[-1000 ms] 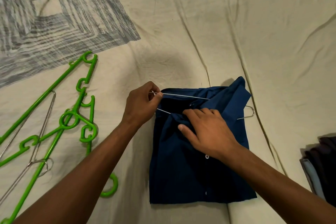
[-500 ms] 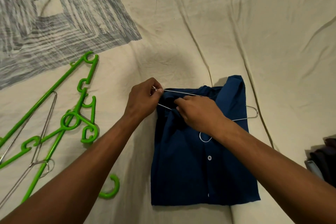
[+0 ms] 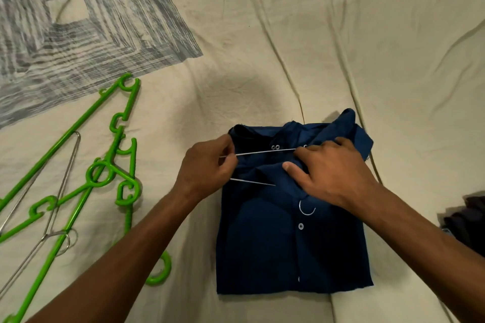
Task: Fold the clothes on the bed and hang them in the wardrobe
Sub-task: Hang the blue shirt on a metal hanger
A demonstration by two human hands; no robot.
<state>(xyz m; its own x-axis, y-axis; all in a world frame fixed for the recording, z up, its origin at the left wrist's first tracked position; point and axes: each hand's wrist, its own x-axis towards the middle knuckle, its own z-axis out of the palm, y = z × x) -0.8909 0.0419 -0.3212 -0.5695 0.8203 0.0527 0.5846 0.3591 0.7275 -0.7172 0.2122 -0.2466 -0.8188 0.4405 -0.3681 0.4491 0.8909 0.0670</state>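
A cream bed sheet (image 3: 341,34) carries everything; a grey patterned cloth (image 3: 65,21) covers its far-left corner. Green plastic hangers (image 3: 105,173) lie along the left edge, and dark clothes (image 3: 467,220) show at the right edge. The folded navy shirt (image 3: 288,244) lies toward the near edge, collar end away from the person. A wire hanger (image 3: 262,152) is threaded through its upper fold, hook (image 3: 306,209) emerging at the placket. The left hand (image 3: 207,168) pinches the hanger's wire end; the right hand (image 3: 333,173) presses the collar with fingers mostly extended. Step in hand: seating the hanger. The next move probably calls for centring the wire and then lifting by the hook.
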